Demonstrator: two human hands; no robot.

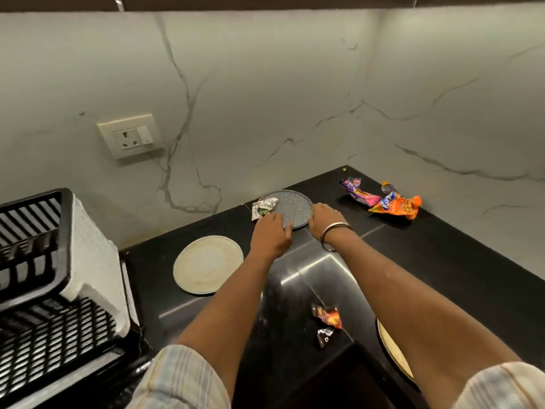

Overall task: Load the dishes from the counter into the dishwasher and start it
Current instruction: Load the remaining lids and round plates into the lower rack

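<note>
A grey speckled plate lies on the black counter near the back wall, with a crumpled silver wrapper on its left rim. My left hand rests on the plate's near left edge, fingers over the rim. My right hand, with a metal bangle on the wrist, grips the plate's right edge. A cream plate lies flat to the left, apart from both hands. Another cream plate shows partly under my right forearm.
A black dish rack with white foam stands at the left. Purple and orange snack wrappers lie in the back right corner. A small orange and silver wrapper lies between my arms. A wall socket sits on the marble backsplash.
</note>
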